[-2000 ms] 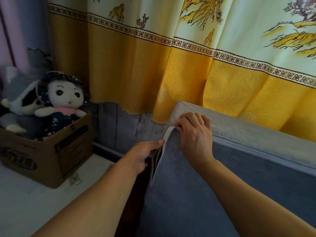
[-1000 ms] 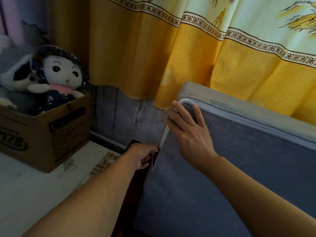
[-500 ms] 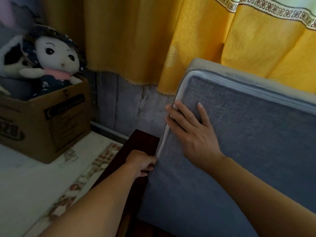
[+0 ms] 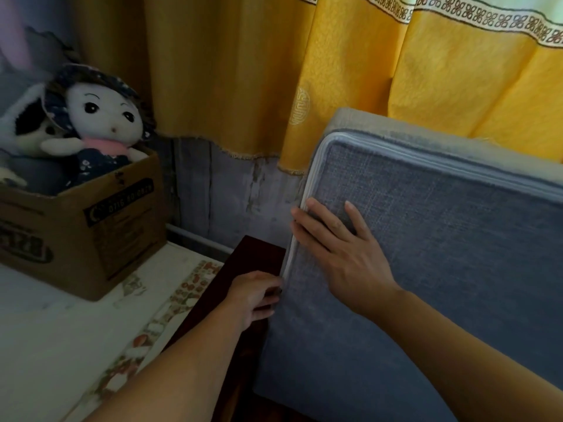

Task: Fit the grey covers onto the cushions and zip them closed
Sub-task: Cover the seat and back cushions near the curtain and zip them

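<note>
A large cushion in a grey cover (image 4: 441,269) stands on edge at the right, leaning back against the curtain. A pale zip line (image 4: 297,226) runs down its left edge and along its top. My right hand (image 4: 341,257) lies flat on the cover's face with spread fingers, fingertips at the left edge. My left hand (image 4: 253,296) is pinched at the zip low on that left edge; the zip pull itself is hidden by my fingers.
A cardboard box (image 4: 82,226) with a cloth doll (image 4: 100,123) and other soft toys sits at the left on a white surface (image 4: 61,345). A dark wooden piece (image 4: 243,263) lies under my left hand. A yellow curtain (image 4: 350,71) hangs behind.
My left hand has slid down the cushion's left edge, and the gap there has shut. My right hand went from gripping the top corner to pressing flat on the cover.
</note>
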`<move>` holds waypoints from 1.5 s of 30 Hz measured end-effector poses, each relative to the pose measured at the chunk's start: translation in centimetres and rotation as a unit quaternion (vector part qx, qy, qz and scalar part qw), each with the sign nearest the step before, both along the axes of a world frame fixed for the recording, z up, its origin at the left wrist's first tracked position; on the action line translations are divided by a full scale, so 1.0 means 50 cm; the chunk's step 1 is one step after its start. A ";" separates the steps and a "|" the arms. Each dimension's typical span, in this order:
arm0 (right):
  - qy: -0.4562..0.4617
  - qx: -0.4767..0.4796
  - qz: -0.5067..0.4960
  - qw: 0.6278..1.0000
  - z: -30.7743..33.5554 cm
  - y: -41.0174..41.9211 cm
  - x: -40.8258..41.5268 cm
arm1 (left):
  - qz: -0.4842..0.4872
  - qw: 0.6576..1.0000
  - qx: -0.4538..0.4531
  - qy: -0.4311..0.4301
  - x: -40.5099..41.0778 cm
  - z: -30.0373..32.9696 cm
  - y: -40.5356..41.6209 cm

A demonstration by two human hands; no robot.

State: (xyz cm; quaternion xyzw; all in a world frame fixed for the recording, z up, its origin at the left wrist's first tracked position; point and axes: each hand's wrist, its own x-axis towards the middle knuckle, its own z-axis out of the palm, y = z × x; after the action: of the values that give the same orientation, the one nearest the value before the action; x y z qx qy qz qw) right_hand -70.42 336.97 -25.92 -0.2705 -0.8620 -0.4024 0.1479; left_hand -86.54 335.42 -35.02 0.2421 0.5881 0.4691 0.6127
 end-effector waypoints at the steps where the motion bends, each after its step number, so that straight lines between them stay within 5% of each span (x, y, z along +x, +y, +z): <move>1: 0.001 0.002 0.000 1.000 0.001 -0.001 -0.001 | 0.003 1.000 0.003 0.005 0.000 -0.001 0.001; 14: -0.011 -0.051 -0.014 0.999 0.011 -0.014 0.003 | 0.034 0.992 -0.014 0.119 0.022 -0.005 0.008; 20: 0.016 -0.151 -0.014 0.988 0.079 -0.063 0.021 | -0.046 0.991 -0.013 0.121 0.033 0.105 -0.047; 25: 0.132 -0.202 -0.090 0.966 0.196 -0.107 0.058 | -0.001 0.973 0.081 0.215 0.060 0.267 -0.059; 28: 0.155 -0.204 -0.118 0.959 0.259 -0.119 0.099 | 0.052 0.914 0.168 0.365 0.088 0.376 -0.064; 31: 0.183 -0.216 -0.168 0.944 0.298 -0.124 0.137 | 0.105 0.811 0.290 0.497 0.127 0.460 -0.082; 34: 0.202 -0.230 -0.190 0.933 0.321 -0.130 0.177 | -0.003 0.720 0.372 0.586 0.177 0.504 -0.075; 45: 0.205 -0.280 -0.387 0.854 0.373 -0.130 0.497 | -0.322 0.564 0.273 0.710 0.435 0.539 -0.034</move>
State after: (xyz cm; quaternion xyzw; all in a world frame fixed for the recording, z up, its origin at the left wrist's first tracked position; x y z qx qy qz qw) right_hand -45.57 330.46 -7.25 -0.6887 -0.7140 -0.1041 0.0713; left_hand -64.81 333.72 -8.09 0.8262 0.5604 0.0562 0.0129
